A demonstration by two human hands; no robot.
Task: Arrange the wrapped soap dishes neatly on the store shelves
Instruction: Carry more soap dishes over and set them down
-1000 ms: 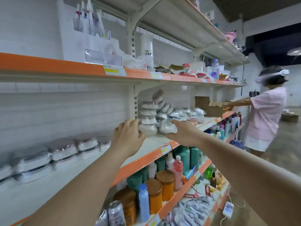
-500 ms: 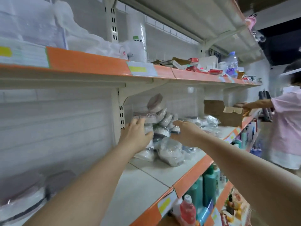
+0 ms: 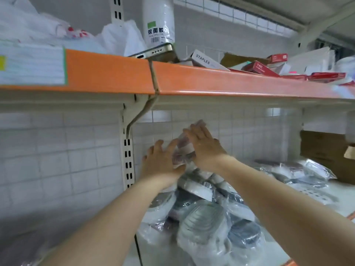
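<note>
A heap of plastic-wrapped soap dishes [image 3: 203,217] lies on the white middle shelf [image 3: 318,194], against the tiled back wall. Near the top of the heap a wrapped soap dish [image 3: 182,150] stands on edge between my hands. My left hand [image 3: 161,162] presses its left side with fingers spread and nearly straight. My right hand [image 3: 203,144] lies flat over its right side and top, fingers straight. More wrapped dishes [image 3: 299,171] lie scattered to the right on the same shelf. Much of the dish between my hands is hidden.
The orange-edged upper shelf [image 3: 211,81] hangs close overhead, carrying a phone [image 3: 153,52], a staples box [image 3: 207,61], red boxes [image 3: 259,68] and a white roll [image 3: 158,22]. A slotted upright [image 3: 127,160] stands left of the heap. A cardboard box [image 3: 326,150] sits far right.
The view has closed in on the shelf. Both hands have risen from the sides of the heap to its top and now press a wrapped dish between them.
</note>
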